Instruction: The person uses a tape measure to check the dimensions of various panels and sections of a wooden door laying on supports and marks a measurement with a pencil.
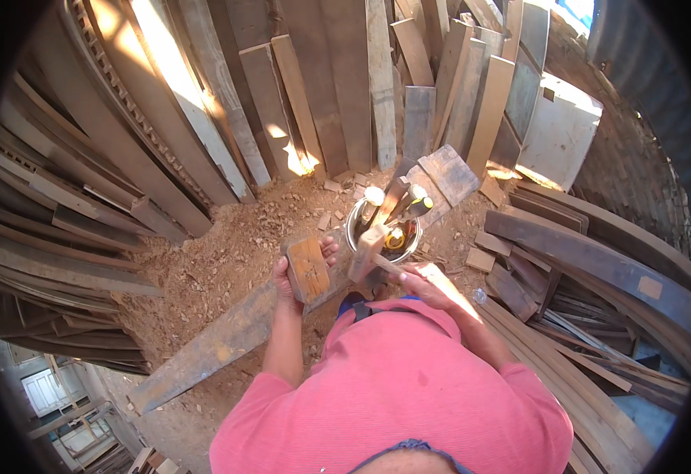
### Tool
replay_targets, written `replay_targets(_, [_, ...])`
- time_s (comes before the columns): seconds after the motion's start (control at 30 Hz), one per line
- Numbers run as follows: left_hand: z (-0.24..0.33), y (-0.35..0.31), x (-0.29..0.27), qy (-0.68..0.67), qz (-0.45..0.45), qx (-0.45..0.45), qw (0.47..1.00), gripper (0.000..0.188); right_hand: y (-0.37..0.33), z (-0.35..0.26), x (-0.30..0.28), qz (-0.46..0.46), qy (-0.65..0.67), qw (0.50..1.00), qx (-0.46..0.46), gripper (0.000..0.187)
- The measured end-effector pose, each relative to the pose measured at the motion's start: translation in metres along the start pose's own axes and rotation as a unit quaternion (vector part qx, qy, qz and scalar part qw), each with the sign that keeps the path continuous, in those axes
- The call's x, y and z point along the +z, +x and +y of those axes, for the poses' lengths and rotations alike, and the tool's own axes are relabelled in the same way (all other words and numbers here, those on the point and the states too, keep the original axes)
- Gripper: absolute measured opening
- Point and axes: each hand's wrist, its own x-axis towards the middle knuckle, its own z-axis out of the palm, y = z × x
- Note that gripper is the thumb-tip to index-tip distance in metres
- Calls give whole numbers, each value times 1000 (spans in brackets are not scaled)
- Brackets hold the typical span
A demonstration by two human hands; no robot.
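My left hand (282, 278) is wrapped round a thick wooden block (309, 272) with rounded corners and an orange-brown face, its fingertips showing at the block's far right edge. My right hand (427, 286) grips the handle of a wooden mallet (367, 251). The mallet's blocky head is to the right of the wooden block, apart from it, and covers part of a round bucket (351, 229). Inside the bucket stand several tools and pieces of wood, with a yellow round item (395, 238) among them. Below both hands runs a long, worn plank (211, 344).
Wood chips and shavings (227, 245) cover the ground. Tall boards (345, 87) lean along the far side and left. A flat board (449, 175) lies just beyond the bucket. Stacked planks (598, 253) and offcuts fill the right; a white panel (560, 130) leans at far right.
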Motion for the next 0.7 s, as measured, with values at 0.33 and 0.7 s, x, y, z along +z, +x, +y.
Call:
replay_targets(0.33, [-9, -25, -28, -82, -120, -70, 987, 105, 30, 2, 25, -145, -103, 984, -26, 35])
replay_targets(0.7, [-40, -43, -47, 26, -47, 32, 998, 103, 47, -13, -7, 120, -409, 903, 58, 35])
